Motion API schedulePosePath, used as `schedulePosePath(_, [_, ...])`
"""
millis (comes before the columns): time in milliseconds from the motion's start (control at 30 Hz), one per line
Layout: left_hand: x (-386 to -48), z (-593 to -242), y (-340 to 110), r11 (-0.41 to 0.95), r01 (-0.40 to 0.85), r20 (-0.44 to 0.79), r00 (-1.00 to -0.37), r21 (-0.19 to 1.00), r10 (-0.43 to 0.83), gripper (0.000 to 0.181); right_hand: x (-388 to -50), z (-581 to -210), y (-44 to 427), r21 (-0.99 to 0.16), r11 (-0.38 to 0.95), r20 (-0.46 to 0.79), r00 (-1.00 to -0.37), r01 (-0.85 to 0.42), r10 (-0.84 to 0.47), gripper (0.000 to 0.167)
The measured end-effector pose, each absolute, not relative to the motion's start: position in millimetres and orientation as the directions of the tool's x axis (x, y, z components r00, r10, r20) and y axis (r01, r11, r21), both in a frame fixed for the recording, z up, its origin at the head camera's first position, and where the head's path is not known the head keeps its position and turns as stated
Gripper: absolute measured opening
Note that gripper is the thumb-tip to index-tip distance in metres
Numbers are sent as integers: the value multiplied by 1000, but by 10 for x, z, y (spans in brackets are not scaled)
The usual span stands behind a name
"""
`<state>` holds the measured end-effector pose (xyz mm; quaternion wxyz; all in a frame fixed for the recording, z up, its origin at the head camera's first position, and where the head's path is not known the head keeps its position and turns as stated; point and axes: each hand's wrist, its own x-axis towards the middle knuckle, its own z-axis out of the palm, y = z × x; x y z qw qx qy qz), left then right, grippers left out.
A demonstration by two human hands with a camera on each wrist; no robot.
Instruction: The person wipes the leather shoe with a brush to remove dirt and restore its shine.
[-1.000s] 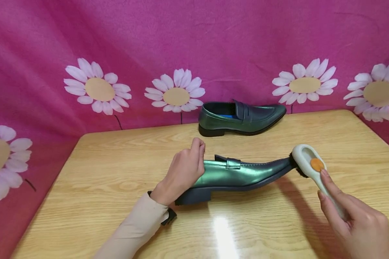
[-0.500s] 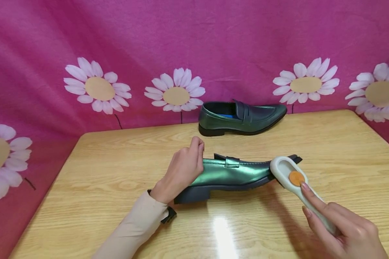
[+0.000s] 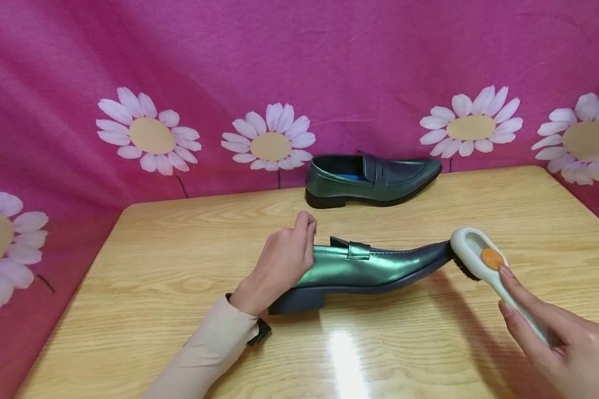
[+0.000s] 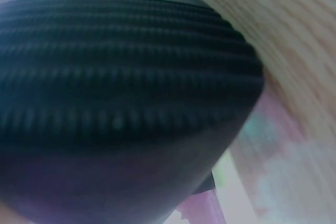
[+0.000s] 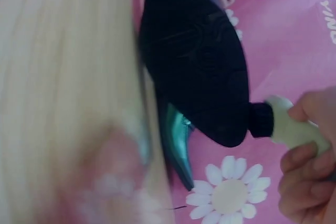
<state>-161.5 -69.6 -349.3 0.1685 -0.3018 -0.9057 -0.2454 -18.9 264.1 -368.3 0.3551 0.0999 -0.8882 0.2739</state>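
A shiny green loafer (image 3: 374, 269) is held by its heel end in my left hand (image 3: 279, 266), its toe pointing right and raised off the table. My right hand (image 3: 569, 338) grips the handle of a white brush (image 3: 471, 246) with an orange button; its dark bristles are at the shoe's toe tip. The right wrist view shows the shoe's black sole (image 5: 194, 56) and the bristles (image 5: 261, 119) against the toe's edge. In the left wrist view the ribbed dark heel (image 4: 121, 72) fills much of the picture. The left fingers inside the shoe are hidden.
A second green loafer (image 3: 369, 185) stands at the back of the wooden table (image 3: 179, 249), toe to the right. Behind the table hangs a pink cloth (image 3: 299, 55) printed with white flowers.
The brush in my right hand went left along the front part of the shoe, then back right to the toe tip. The left hand and its shoe have hardly moved.
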Motion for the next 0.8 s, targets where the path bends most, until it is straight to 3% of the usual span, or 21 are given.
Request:
schedulePosePath(267, [-1605, -3491, -712, 695, 635, 454, -756, 337, 471, 8, -122, -3583, 2536, -390, 767, 666, -731, -510, -148, 33])
schedulePosePath(400, [-1607, -3497, -721, 690, 645, 464, -746, 328, 478, 7, -201, -3595, 2610, -376, 772, 708, -696, -512, -117, 42])
schedulePosePath(567, [-1582, -3503, -712, 682, 668, 476, -723, 298, 500, 6, -240, -3673, 2700, -469, 770, 697, -716, -432, 23, 32])
schedulePosePath(800, [-1584, -3497, -708, 681, 670, 466, -723, 294, 511, 7, -234, -3627, 2619, -365, 738, 748, -650, -567, -129, 49])
